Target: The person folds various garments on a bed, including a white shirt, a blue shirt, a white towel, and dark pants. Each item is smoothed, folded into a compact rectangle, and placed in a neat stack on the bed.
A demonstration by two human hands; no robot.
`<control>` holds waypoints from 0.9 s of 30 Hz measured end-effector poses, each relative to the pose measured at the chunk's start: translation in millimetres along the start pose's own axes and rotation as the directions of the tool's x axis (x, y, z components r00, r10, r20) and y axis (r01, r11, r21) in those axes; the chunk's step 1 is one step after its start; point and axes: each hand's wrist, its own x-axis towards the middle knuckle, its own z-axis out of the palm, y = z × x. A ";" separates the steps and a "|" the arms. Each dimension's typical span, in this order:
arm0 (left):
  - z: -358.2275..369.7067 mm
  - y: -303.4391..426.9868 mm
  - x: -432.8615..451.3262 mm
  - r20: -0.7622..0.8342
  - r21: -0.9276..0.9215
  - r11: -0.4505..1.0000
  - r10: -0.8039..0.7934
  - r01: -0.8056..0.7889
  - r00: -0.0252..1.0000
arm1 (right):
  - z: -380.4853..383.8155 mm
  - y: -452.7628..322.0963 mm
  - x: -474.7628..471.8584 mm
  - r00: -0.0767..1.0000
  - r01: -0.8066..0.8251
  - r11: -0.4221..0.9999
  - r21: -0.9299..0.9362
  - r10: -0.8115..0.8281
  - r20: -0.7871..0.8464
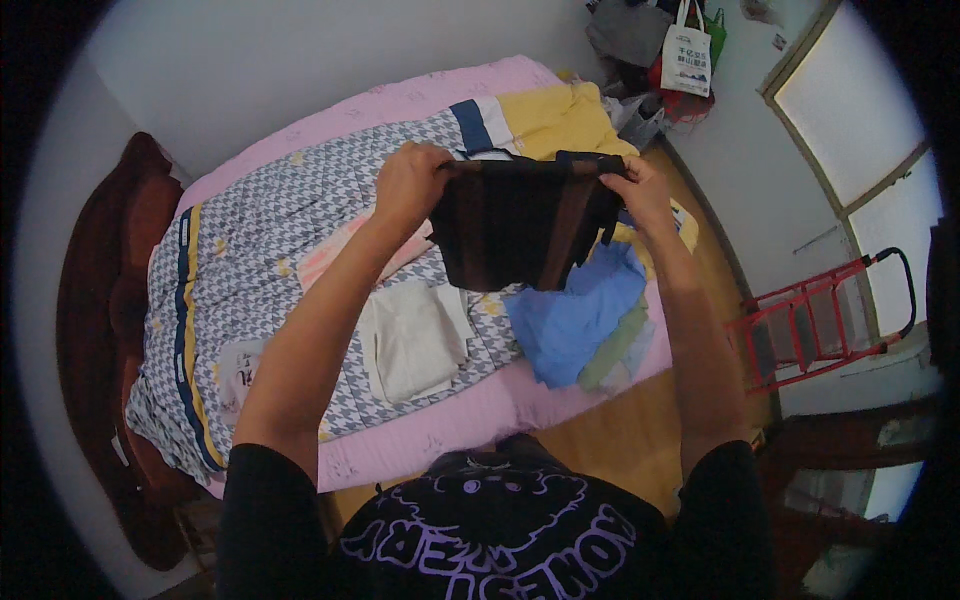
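Both of my hands hold up a dark cloth with brown stripes (517, 225) by its upper corners, so that it hangs above the bed. My left hand (412, 184) grips its left corner and my right hand (641, 191) its right one. Below the cloth, a folded cream cloth (412, 341) lies on the houndstooth quilt (277, 202). A pink and white cloth (337, 251) is partly hidden behind my left forearm. At the right edge of the bed lies a blue cloth (574, 315), with a green cloth (619, 349) partly under it.
A dark wooden headboard (97, 337) stands at the left. A plastic packet (238, 367) lies on the quilt. A red folding step ladder (817, 322) leans at the right by the windows. Bags, among them a white tote bag (686, 60), hang beyond the bed's far end.
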 end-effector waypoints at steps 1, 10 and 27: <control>3.9 3.4 -3.4 0.006 -0.015 1.000 -0.011 0.011 1.000 | -3.5 0.4 -4.8 1.000 -0.005 1.000 -0.024 0.004 -0.010; 99.8 36.6 -171.7 0.114 -0.203 0.962 0.209 -0.184 0.971 | -33.2 148.3 -183.5 0.986 -0.144 0.920 -0.364 0.163 0.023; 181.4 35.7 -233.0 0.590 -0.083 0.920 -0.264 0.383 0.763 | -24.1 252.6 -183.2 0.853 -0.294 0.882 -0.367 0.416 0.315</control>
